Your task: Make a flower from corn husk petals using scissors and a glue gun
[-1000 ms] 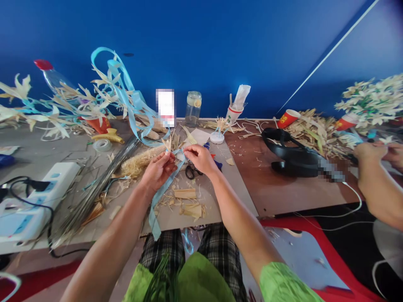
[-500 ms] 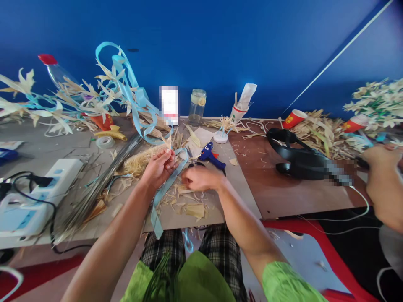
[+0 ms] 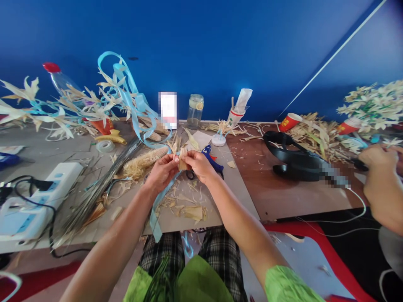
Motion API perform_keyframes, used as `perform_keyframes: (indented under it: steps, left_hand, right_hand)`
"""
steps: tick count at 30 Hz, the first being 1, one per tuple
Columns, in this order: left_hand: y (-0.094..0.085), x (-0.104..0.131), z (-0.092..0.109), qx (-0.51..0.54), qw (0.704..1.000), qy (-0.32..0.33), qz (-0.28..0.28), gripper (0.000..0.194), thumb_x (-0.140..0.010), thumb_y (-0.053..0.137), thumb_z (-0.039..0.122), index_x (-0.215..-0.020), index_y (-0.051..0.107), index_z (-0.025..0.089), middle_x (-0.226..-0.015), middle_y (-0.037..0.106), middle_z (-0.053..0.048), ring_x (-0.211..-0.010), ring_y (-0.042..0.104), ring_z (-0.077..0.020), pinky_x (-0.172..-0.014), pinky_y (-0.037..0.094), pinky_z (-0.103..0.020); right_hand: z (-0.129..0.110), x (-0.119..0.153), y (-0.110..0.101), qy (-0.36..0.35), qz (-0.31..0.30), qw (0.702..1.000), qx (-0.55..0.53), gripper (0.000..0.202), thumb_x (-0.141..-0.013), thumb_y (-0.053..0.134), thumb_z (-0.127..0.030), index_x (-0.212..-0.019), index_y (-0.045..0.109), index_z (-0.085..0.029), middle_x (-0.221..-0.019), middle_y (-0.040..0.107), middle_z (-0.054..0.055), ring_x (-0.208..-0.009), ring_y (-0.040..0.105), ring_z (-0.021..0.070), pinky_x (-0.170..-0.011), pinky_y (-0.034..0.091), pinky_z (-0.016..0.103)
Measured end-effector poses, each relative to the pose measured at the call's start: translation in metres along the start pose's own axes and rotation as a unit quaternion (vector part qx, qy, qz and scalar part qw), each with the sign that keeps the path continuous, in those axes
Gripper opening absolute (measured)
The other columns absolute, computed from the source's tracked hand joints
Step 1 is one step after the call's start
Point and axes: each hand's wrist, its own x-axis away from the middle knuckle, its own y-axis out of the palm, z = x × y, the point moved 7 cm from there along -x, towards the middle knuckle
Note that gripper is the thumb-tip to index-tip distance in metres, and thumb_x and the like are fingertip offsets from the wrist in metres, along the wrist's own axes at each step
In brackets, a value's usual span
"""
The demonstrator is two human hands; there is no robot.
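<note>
My left hand (image 3: 162, 172) pinches a small corn husk flower (image 3: 173, 147) whose pale petals point upward. Close beside it, my right hand (image 3: 200, 165) is closed on a piece of corn husk (image 3: 182, 159). The fingertips of both hands nearly meet over the table. A light blue ribbon (image 3: 156, 224) hangs from near my left hand over the table's front edge. Partly hidden behind my right hand lies a blue glue gun (image 3: 216, 164). To the left of my hands rest a bare corn cob (image 3: 146, 161) and a bundle of thin wires (image 3: 97, 195).
A white power strip (image 3: 59, 184) with plugged-in cables lies at left. Husk scraps (image 3: 193, 212) litter the front. A glass jar (image 3: 195, 111) stands near the wall. Black headgear (image 3: 296, 161) sits at right, beside another person's hands (image 3: 379, 157). Husk flowers on blue stems (image 3: 59, 111) spread at back left.
My right hand has come up from the table beside the glue gun to my left hand, now with a husk piece in its fingers. My left hand keeps hold of the flower.
</note>
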Motion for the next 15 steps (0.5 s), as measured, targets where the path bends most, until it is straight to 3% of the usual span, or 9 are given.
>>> perform_keyframes:
  steps: [8,15]
  left_hand:
    - [0.0006,0.0031,-0.0019,-0.012,1.0,-0.021,0.015,0.027,-0.057,0.08,0.018,-0.07,0.058,0.012,-0.066,0.063,0.0,-0.061,0.059,-0.0088,-0.059,0.046,-0.019]
    - [-0.0015,0.0047,-0.0049,-0.002,0.997,-0.068,0.034,0.027,-0.055,0.081,0.017,-0.068,0.058,0.011,-0.059,0.061,0.001,-0.053,0.058,-0.0076,-0.05,0.045,-0.017]
  right_hand:
    - [0.0018,0.0019,0.0035,0.008,-0.004,0.999,-0.041,0.026,-0.058,0.068,-0.032,-0.069,0.05,-0.017,-0.061,0.055,-0.005,-0.056,0.049,0.0095,-0.055,0.038,0.023]
    - [-0.002,0.0018,0.0008,-0.01,-0.002,1.0,-0.025,0.026,-0.058,0.067,-0.034,-0.066,0.049,-0.018,-0.053,0.047,-0.007,-0.048,0.039,0.0067,-0.048,0.03,0.022]
